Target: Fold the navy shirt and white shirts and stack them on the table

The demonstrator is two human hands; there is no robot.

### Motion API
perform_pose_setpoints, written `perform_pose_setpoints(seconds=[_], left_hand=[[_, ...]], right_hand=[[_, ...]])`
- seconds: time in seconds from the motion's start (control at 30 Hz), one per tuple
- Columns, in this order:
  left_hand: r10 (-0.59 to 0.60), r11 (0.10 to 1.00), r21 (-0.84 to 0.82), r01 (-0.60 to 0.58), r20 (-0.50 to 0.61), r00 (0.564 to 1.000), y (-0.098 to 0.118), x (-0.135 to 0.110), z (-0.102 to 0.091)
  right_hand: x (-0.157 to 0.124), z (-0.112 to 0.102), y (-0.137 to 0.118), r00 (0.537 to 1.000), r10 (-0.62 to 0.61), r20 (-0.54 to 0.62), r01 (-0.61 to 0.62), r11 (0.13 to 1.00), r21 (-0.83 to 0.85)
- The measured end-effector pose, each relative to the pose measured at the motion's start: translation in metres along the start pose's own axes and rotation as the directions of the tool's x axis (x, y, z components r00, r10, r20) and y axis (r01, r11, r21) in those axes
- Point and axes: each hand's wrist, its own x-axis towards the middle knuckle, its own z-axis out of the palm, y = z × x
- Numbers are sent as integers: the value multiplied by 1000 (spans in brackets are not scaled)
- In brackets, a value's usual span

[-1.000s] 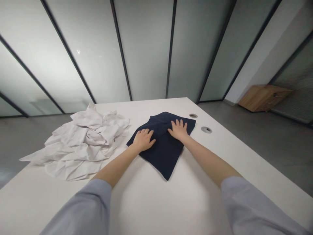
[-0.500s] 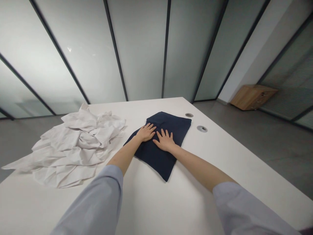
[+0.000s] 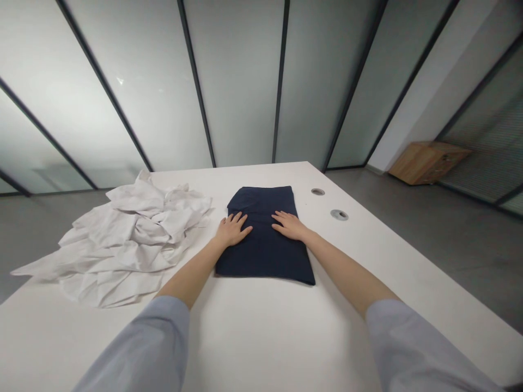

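A folded navy cloth (image 3: pixel 265 261) lies squared to the table as a neat rectangle, its long side running away from me. My left hand (image 3: pixel 232 230) rests flat on its left edge, fingers spread. My right hand (image 3: pixel 289 225) presses flat on its right half, fingers pointing left. Neither hand grips the cloth. To the left, a crumpled white cloth (image 3: pixel 122 245) lies in a loose heap, a short way from my left hand and not touched by either hand.
The white table (image 3: pixel 261 332) ends at a far edge and a right edge, with two round cable grommets (image 3: pixel 317 191) (image 3: pixel 339 215) near the right edge. A wooden cabinet (image 3: pixel 427 162) stands on the grey floor beyond. Frosted glass panels (image 3: pixel 241 81) stand behind.
The navy cloth has turned from a slanted lie to straight and looks narrower and tidier. My hands have moved apart to its two sides. The white heap has not visibly changed.
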Motion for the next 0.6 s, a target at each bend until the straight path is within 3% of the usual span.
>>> perform_pose_setpoints(seconds=[0.13, 0.2, 0.27, 0.37, 0.43, 0.5, 0.6], left_hand=[[25, 997, -70, -27, -33, 999, -7, 0, 5], [51, 989, -131, -62, -85, 995, -12, 0, 6], [-1, 983, -181, -27, -156, 988, -19, -1, 5], [-239, 961, -189, 200, -210, 948, -29, -4, 3], [-346, 934, -155, 322, -163, 924, -32, -5, 1], [-341, 937, -117, 330, -95, 935, -32, -6, 1], [-251, 965, -83, 247, -41, 967, -28, -6, 3]], right_hand=[[0, -1, 9, 981, 54, -187, -34, 994, 107], [-3, -1, 13, 942, 152, -299, -106, 981, 165], [-7, -3, 18, 894, 273, -355, -209, 955, 209], [-14, -6, 23, 826, 445, -347, -389, 895, 220], [-17, -9, 24, 789, 529, -313, -495, 849, 187], [-19, -11, 22, 769, 577, -277, -559, 816, 146], [-20, -13, 17, 768, 596, -234, -588, 801, 109]])
